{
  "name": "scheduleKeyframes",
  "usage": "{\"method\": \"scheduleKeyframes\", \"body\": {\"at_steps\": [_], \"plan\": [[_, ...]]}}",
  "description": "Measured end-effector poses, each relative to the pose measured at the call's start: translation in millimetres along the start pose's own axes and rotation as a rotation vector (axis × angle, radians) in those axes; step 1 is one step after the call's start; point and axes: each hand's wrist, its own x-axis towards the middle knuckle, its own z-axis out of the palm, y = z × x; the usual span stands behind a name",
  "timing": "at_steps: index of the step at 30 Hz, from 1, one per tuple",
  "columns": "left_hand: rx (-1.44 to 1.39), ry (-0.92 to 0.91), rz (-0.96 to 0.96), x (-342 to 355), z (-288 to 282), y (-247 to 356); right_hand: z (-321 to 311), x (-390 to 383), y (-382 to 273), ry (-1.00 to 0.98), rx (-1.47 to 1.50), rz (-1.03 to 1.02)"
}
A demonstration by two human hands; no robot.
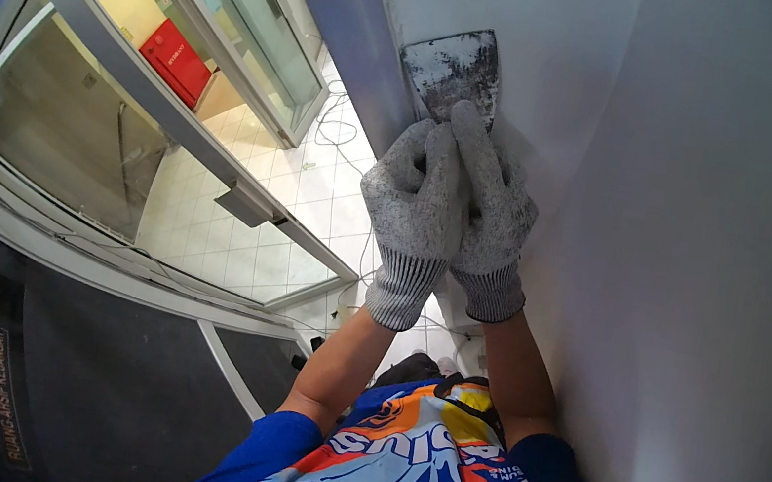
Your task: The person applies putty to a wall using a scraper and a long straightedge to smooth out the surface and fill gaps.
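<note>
Both my hands wear grey knit gloves and come together in front of the wall (696, 237). A wide putty knife (453, 70), its dark blade smeared with white, points away from me above my fingers, lying against the wall close to a metal frame edge (361, 38). My right hand (492, 202) is closed on the putty knife, fingers pressed at the base of its blade. My left hand (417, 186) is closed right beside it at the lower end of the tool. The handle is hidden by the gloves.
Left of me stand a glass door (257, 32) and a framed glass panel (75, 115). A red box (176, 62) shows beyond the glass. Thin cables (338, 129) lie on the white tiled floor (308, 195). A dark panel (110, 350) fills the lower left.
</note>
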Motion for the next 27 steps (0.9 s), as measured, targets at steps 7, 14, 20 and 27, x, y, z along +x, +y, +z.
{"method": "scheduleKeyframes", "body": {"at_steps": [7, 14, 20, 27], "plan": [[-0.018, 0.002, 0.05, 16, 3, 8, 2, 12, -10, 0.071, -0.033, -0.043], [0.179, 0.044, 0.189, 5, -2, -14, -2, 14, -2, 0.044, -0.09, -0.14], [-0.043, -0.02, 0.097, 18, 1, -6, 1, 22, -11, 0.044, -0.038, -0.084], [0.037, 0.065, 0.092, 9, 0, -5, -1, 22, -16, 0.108, -0.108, -0.175]]}}
